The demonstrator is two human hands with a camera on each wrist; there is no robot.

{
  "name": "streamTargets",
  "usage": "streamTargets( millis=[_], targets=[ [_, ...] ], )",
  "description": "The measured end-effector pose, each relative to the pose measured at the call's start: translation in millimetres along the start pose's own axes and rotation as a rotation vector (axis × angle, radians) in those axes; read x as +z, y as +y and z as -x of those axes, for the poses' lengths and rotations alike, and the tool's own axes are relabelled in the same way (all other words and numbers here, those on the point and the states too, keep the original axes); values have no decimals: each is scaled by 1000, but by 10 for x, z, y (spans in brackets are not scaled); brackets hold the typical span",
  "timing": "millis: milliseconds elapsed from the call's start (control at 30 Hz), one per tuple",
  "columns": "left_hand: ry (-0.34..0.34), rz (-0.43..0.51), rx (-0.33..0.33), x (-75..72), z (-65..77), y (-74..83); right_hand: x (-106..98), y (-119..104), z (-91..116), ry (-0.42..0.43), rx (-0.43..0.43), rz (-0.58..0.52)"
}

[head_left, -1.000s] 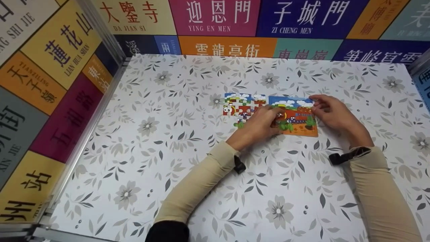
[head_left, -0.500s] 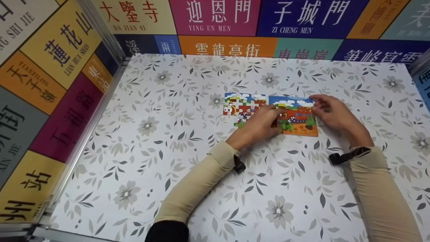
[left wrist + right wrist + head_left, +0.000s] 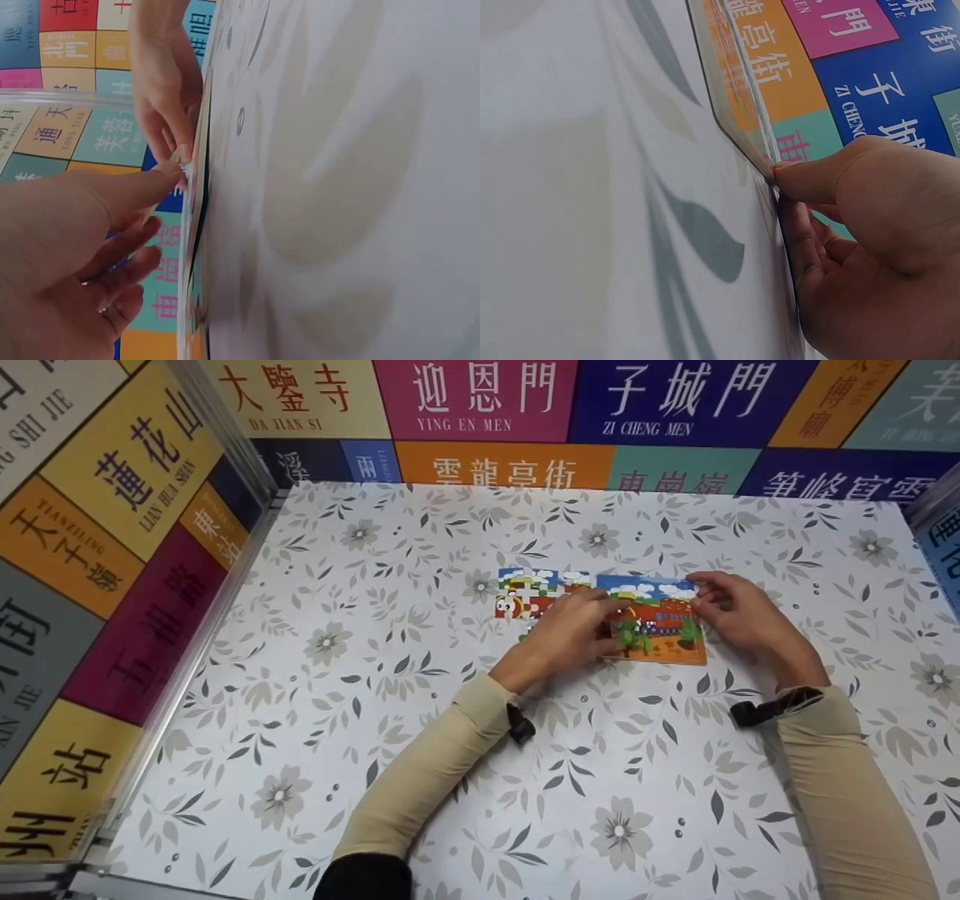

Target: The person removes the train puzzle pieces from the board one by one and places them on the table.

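My left hand (image 3: 555,630) lies over the left edge of a jigsaw puzzle board (image 3: 667,650) printed with a red train, cacti and a blue sky. In the left wrist view its thumb and forefinger pinch a thin puzzle piece (image 3: 177,158) at the board's surface; its print cannot be seen. My right hand (image 3: 739,604) pinches the board's right edge near the top corner, thumb above, as the right wrist view shows. Just left of the board lies a second train puzzle (image 3: 523,579) with white gaps, partly hidden by the left hand.
A white table (image 3: 300,720) with a grey leaf and flower print spreads around the puzzles. Panels of coloured squares with Chinese lettering (image 3: 480,397) stand along its back and left sides. Black straps with small cameras (image 3: 520,725) sit at both wrists.
My left hand has shifted slightly left, its fingertips staying at the board's left edge. The right hand keeps its hold on the right edge. The head view has moved a little.
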State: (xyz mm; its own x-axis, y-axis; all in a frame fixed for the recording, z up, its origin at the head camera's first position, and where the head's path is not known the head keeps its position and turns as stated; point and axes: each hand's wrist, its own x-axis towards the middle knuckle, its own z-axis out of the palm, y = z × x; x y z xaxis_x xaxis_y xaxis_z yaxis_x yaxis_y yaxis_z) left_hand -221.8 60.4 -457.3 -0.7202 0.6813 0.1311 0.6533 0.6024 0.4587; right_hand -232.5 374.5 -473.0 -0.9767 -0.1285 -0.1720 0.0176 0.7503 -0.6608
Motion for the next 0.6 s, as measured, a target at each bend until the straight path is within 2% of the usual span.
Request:
streamTargets(
  millis=[233,433,600],
  targets=[
    [79,44,0,-124,90,-145,5,3,-1,-8,17,-11],
    [178,97,36,-215,207,-299,5,8,-2,-9,24,-25],
    [214,138,38,-310,328,-423,-1,-2,7,-7,29,-25]
  ],
)
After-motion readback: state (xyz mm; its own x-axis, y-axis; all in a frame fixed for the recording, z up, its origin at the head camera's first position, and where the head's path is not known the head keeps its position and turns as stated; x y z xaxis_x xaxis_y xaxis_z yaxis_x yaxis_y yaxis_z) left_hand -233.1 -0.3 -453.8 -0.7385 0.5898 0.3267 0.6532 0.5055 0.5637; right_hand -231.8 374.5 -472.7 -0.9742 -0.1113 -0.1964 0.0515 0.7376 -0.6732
